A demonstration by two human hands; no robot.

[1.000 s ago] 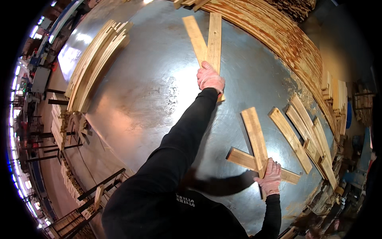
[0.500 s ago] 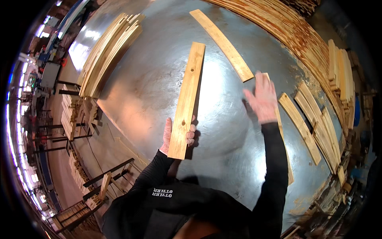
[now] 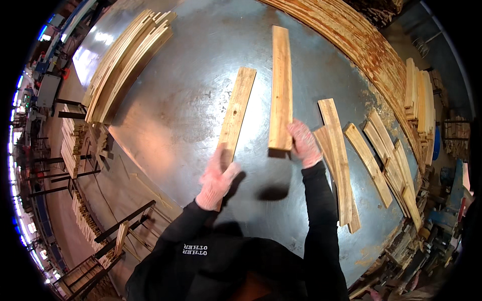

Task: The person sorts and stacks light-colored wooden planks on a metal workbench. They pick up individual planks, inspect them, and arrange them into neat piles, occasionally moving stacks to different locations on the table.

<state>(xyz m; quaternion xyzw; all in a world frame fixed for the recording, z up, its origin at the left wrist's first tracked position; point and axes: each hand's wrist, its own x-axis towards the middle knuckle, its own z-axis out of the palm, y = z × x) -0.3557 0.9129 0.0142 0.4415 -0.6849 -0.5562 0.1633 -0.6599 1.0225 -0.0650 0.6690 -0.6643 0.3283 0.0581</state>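
My left hand point(image 3: 217, 183), in a pale pinkish glove, is over the near end of a knotty wooden board point(image 3: 237, 108). Its thumb shows on the board's right side, and the fingers, partly blurred, lie over the wood. My right hand point(image 3: 305, 144), gloved alike, grips a second wooden board point(image 3: 281, 83) by the right edge near its closer end. This second board is held above the metal table point(image 3: 193, 100), with a dark shadow below its near end. The right fingertips are partly hidden.
Right of my right hand lie two overlapping boards point(image 3: 337, 160), a single board point(image 3: 369, 165) and several more point(image 3: 396, 160). A bundle of strips point(image 3: 128, 62) stands at the far left. Layered panels point(image 3: 371, 55) curve along the far right edge. Racks with wood point(image 3: 85, 215) stand left.
My right hand has moved left and now holds a board up. The far board has gone from its place. My left hand has turned palm down over its board, which sits slightly nearer.
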